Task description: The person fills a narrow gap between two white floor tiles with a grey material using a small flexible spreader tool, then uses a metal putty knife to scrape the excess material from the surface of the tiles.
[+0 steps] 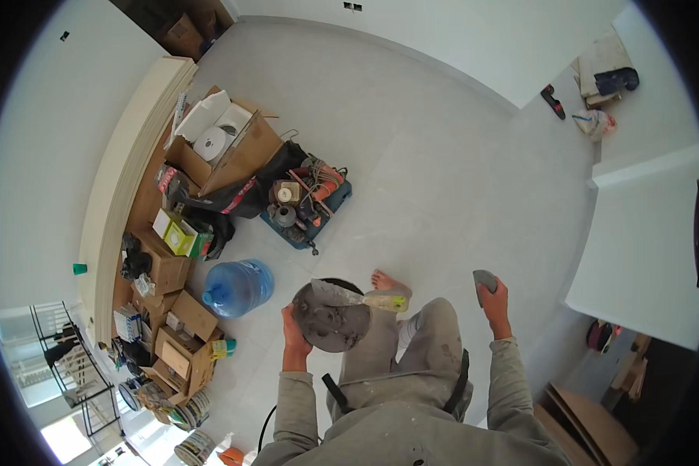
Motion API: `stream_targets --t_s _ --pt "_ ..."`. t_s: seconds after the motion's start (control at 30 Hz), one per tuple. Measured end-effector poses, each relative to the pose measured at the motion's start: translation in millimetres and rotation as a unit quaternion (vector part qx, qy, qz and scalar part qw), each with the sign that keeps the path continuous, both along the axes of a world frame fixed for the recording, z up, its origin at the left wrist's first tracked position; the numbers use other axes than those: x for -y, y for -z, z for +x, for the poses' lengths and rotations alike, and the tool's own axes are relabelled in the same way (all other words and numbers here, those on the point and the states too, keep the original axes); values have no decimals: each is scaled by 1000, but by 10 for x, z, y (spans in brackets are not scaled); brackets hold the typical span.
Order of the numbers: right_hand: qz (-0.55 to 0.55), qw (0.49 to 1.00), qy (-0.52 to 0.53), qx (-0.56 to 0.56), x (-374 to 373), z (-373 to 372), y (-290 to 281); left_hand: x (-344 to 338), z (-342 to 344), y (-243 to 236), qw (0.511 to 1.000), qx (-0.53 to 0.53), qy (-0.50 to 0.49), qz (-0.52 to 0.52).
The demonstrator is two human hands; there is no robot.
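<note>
Over pale floor (pixel 443 179), left hand (pixel 293 332) is clutching bucket (pixel 343 283), right hand (pixel 495 303) grey pad (pixel 484 277); apparent holding step, next move requiring steadiness.

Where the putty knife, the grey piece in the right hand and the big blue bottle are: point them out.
Putty knife (pixel 375 300): head view, on the handle near the blade.
Grey piece (pixel 485 276): head view, on its exposed surface.
Blue bottle (pixel 242 288): head view, on its body.

The round pan (pixel 340 280) is dark-rimmed; the paste (pixel 342 332) is mottled grey. The trowel handle (pixel 398 303) is yellow-green, the pad (pixel 484 278) grey. The water bottle (pixel 239 288) is translucent blue, the trousers (pixel 436 342) grey with darker stains.
</note>
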State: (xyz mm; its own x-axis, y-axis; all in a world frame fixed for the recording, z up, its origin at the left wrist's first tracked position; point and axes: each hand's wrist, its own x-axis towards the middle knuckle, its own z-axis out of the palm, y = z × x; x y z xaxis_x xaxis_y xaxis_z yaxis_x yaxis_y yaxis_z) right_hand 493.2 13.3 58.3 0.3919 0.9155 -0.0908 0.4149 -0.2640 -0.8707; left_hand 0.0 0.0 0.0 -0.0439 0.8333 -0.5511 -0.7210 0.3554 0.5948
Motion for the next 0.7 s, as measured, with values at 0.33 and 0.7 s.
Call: stream_targets --t_s 0.33,0.7 --pt "-141 936 -321 41 -3561 1 2271 -1705 860 1324 993 -58 -80 -69" --pt "-150 765 -620 86 -5810 -960 5305 -2405 1040 4297 986 -125 -87 -66"
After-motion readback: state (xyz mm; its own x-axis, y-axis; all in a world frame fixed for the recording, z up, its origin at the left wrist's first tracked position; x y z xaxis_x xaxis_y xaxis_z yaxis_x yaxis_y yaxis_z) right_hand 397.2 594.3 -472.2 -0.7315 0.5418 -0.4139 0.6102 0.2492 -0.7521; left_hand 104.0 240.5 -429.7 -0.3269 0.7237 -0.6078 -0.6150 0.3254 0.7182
